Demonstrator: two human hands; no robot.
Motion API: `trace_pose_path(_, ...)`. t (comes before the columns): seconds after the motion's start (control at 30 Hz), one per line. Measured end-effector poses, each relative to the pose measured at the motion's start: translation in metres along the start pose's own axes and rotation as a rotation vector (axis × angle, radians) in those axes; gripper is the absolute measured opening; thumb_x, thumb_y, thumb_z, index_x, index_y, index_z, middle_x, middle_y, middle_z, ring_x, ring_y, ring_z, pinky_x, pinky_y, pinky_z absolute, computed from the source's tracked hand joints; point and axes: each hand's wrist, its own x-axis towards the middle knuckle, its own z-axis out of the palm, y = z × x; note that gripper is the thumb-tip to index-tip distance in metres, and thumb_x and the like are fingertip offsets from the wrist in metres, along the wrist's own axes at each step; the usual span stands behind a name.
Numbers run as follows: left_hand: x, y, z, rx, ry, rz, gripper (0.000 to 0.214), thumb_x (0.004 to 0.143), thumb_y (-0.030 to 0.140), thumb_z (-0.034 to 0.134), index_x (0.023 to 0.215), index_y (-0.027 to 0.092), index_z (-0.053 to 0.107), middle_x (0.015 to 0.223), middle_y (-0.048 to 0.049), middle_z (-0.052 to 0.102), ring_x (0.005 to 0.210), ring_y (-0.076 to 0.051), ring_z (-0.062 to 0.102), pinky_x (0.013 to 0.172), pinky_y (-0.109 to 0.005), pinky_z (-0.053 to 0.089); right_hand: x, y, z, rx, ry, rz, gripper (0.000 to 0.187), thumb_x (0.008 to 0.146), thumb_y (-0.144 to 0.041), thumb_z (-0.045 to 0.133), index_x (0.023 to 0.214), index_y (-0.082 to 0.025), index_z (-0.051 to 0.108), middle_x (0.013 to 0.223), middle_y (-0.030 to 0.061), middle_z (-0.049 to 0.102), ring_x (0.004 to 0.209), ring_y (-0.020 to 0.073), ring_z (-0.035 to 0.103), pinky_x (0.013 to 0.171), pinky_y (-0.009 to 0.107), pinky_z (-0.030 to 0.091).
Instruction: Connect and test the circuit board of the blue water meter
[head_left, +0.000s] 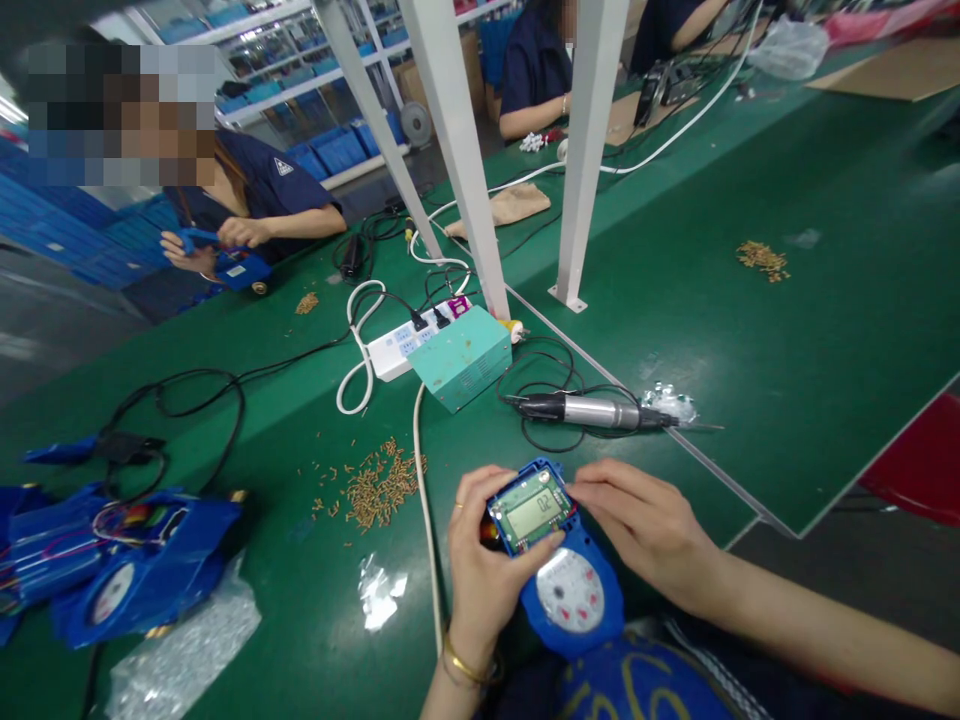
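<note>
My left hand (484,560) is closed around a blue water meter (534,585), its thumb along the lower edge of the display housing. In that housing a green circuit board with a lit LCD (534,515) lies exposed. Below it shows the round white dial (570,590) with red pointers. My right hand (645,520) has its thumb and fingers pinched together at the housing's right edge; anything between the fingertips is too small to make out. Beyond the meter an electric screwdriver (592,411) lies on the green table, its bit pointing right.
Loose brass-coloured screws (382,487) lie left of the meter, near a white cable (429,510). Several blue meters (127,560) and bubble wrap (187,640) are at far left. A teal box (465,360) and power strip (401,345) stand by metal posts (469,160). Co-workers (255,190) sit opposite.
</note>
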Motion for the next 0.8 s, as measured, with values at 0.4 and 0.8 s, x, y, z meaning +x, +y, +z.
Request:
trace_pose_path(0.4, -0.002, -0.003, 0.000, 0.002, 0.013, -0.007, 0.050, 0.067, 0.037, 0.087, 0.110, 0.027, 0.064, 0.111, -0.0031, 0.063, 0.106, -0.023, 0.062, 0.092, -0.036, 0.051, -0.017, -0.019, 0.005, 0.137, 0.064, 0.249, 0.026, 0.097, -0.018, 0.054, 0.120, -0.019, 0.067, 0.112, 0.0082, 0.070, 0.105, 0.0158, 0.067, 0.092, 0.026, 0.057)
trace_pose_path(0.8, 0.001, 0.004, 0.001, -0.019, -0.016, -0.030, 0.049, 0.067, 0.032, 0.087, 0.110, 0.024, 0.066, 0.111, -0.0060, 0.063, 0.106, -0.025, 0.062, 0.091, -0.039, 0.053, -0.005, -0.023, 0.015, 0.084, 0.143, 0.194, 0.012, 0.092, -0.008, 0.059, 0.096, -0.016, 0.068, 0.104, 0.0100, 0.070, 0.093, 0.0172, 0.066, 0.084, 0.031, 0.057)
